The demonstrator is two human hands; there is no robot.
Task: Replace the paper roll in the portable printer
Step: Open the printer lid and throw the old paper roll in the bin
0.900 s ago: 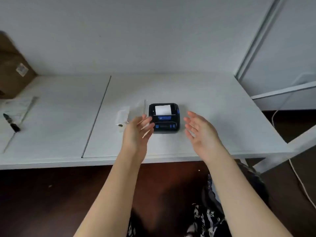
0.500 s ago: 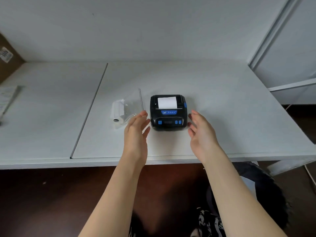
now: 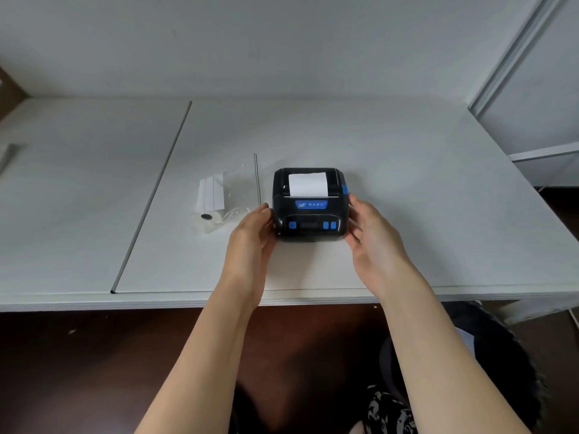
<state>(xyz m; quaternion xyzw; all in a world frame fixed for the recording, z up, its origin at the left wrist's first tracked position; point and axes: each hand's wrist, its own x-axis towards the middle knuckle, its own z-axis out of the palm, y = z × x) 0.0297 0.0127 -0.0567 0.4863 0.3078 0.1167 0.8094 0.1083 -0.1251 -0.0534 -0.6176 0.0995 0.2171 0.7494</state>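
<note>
A black portable printer (image 3: 310, 214) with blue buttons sits on the white table (image 3: 407, 189), lid down, a strip of white paper (image 3: 307, 184) sticking out of its top slot. My left hand (image 3: 250, 236) touches its left side and my right hand (image 3: 372, 236) its right side, fingers curled against the casing. A new white paper roll (image 3: 210, 202) lies in a clear plastic bag (image 3: 238, 189) just left of the printer.
A dark seam (image 3: 153, 195) runs front to back across the table, left of the bag. The table's front edge (image 3: 188, 300) is close to my forearms. A white frame (image 3: 513, 73) stands at the right. A brown box corner (image 3: 9, 89) shows at far left.
Both hands have closed in from a little in front of the printer onto its two sides. The view has moved nearer and turned slightly right.
</note>
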